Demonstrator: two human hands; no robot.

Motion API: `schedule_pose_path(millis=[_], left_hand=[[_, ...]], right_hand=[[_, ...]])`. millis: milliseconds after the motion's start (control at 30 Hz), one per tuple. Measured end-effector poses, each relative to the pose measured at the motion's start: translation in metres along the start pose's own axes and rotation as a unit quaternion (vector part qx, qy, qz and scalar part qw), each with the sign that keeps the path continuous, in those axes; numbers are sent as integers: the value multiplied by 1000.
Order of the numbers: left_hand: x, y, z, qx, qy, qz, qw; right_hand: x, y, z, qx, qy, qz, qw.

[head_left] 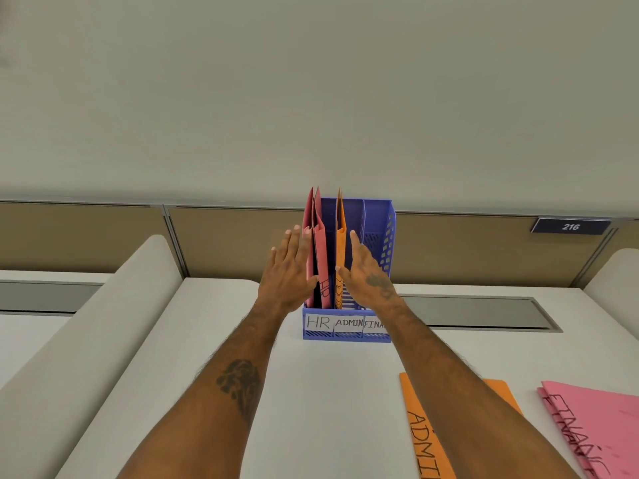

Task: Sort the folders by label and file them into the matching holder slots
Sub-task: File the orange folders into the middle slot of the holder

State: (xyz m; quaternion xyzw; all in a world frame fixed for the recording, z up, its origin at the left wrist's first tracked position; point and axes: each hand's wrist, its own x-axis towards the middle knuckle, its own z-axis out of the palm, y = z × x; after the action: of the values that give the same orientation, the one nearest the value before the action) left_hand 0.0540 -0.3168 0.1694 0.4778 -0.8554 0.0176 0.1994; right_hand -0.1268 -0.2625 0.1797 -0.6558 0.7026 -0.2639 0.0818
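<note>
Both hands are flat and open, gripping nothing. The left hand [288,267] lies against the outer face of the pink folders [317,250]; the right hand [366,271] presses the orange folder [340,247] from the other side. Between the palms, these folders stand upright in the blue holder [380,236]: pink in the HR slot, orange in ADMIN. Beyond the right hand, the third slot shows no folder. Nearer the person, under the right forearm, an orange ADMIN folder [425,444] and pink stack [594,430] lie on the desk [328,392].

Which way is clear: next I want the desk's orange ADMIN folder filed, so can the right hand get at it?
Probably yes: the right hand is empty, and the ADMIN folder lies uncovered, under that forearm.
</note>
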Motion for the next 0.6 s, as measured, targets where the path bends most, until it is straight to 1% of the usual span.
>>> schedule_pose_path(millis=[100,133,233,367,467,600], left_hand=[[-19,-2,3,13,-8,2,1000],[-25,-2,3,14,-12,2,1000],[-46,3,6,19,-23,6,1000],[-75,14,11,26,-31,17,999],[-92,22,17,29,-50,18,998],[-111,37,27,-1,-60,31,998]], right_hand=[[-22,7,4,-161,-1,-34,986],[-29,10,6,-180,-3,-28,983],[-51,14,11,-160,4,6,987],[-85,22,13,-198,3,16,980],[-111,29,13,-175,-3,38,984],[-143,42,10,-176,-6,68,982]])
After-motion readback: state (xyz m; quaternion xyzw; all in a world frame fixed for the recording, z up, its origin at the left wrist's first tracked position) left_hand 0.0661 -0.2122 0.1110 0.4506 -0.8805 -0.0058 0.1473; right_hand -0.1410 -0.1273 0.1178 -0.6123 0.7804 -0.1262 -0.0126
